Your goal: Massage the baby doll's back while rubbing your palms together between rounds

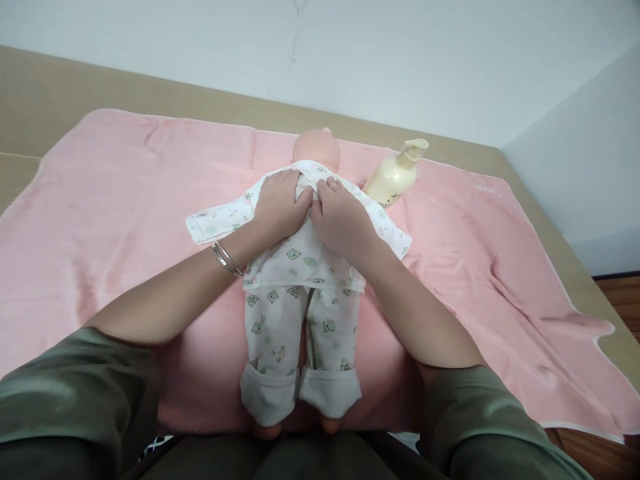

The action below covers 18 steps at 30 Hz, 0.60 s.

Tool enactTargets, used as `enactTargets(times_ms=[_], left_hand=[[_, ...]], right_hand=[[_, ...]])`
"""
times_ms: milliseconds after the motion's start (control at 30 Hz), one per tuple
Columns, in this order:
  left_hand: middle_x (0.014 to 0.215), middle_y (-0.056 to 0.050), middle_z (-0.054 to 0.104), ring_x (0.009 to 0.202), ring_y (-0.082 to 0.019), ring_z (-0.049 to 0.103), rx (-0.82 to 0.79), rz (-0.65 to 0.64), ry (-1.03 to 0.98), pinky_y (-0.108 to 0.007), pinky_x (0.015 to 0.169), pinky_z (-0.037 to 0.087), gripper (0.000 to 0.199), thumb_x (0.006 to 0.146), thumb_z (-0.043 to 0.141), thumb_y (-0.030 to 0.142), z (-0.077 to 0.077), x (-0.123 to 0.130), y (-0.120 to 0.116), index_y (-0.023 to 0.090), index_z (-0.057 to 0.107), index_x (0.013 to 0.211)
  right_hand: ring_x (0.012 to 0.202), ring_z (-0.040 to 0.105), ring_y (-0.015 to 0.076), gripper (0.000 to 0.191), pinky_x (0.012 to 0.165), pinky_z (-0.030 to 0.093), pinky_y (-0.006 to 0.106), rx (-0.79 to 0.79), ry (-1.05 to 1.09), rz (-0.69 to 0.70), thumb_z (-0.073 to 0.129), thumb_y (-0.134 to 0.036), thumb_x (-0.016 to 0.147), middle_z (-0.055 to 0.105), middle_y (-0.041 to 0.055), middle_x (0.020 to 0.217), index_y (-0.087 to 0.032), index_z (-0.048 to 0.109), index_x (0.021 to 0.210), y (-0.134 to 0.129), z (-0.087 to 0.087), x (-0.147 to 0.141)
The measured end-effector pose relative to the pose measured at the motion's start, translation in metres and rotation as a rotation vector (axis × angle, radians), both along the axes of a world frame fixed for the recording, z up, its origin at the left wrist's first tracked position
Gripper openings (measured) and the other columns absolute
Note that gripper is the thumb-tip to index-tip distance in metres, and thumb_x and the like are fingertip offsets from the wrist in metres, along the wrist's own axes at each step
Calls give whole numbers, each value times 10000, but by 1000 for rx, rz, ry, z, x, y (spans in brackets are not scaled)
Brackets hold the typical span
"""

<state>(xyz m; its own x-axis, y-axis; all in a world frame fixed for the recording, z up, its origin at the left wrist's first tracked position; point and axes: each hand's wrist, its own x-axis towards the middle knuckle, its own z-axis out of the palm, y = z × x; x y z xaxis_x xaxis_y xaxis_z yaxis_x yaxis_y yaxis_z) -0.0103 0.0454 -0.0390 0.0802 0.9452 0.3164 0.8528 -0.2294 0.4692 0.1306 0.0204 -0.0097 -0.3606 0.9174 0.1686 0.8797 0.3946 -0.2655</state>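
Note:
A baby doll (313, 148) lies stretched out with its head away from me and its feet near my body. It wears a white baby shirt (305, 263) with small green animal prints and matching trousers (275, 333) with turned-up cuffs. My left hand (283, 203) is on the upper left of the shirt, its fingers and thumb closed on the cloth near the neckline. Beside it, my right hand (343, 217) has its fingers bent onto the shirt's upper middle, thumb close to the other thumb. Folds of cloth show between the hands. The doll's face cannot be made out.
A cream pump bottle (393, 177) leans tilted on the pink blanket (165, 173), right of the doll's head. The blanket covers a wooden surface (50, 77) that meets a pale wall (200, 40). Wooden floor (620, 300) shows at the right.

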Motion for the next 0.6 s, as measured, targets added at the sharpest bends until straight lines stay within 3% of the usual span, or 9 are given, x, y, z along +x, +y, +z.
enactTargets(times_ms=[167, 367, 600], left_hand=[[1334, -200, 718, 1285, -354, 634, 19, -8, -36, -538, 1198, 474, 479, 981, 361, 327, -8, -1, 3, 121, 663, 1291], [1412, -176, 700, 1346, -332, 613, 48, 17, -65, -523, 1240, 452, 514, 981, 392, 343, -17, -2, 8, 127, 648, 1371], [1418, -227, 668, 1382, -346, 595, 18, 16, 26, -524, 1256, 438, 520, 1025, 324, 303, -8, 3, -6, 73, 611, 1394]], right_hand=[[1655, 322, 357, 645, 1380, 256, 590, -15, 111, -104, 366, -244, 1020, 383, 223, 1730, 0, 434, 1613, 22, -15, 1], [1654, 332, 339, 661, 1378, 250, 598, 2, 171, -109, 383, -269, 997, 408, 189, 1725, -37, 467, 1610, 25, -22, 1], [1650, 338, 347, 665, 1385, 252, 553, -13, 129, -93, 392, -252, 1000, 406, 218, 1718, 5, 454, 1610, 27, -17, 4]])
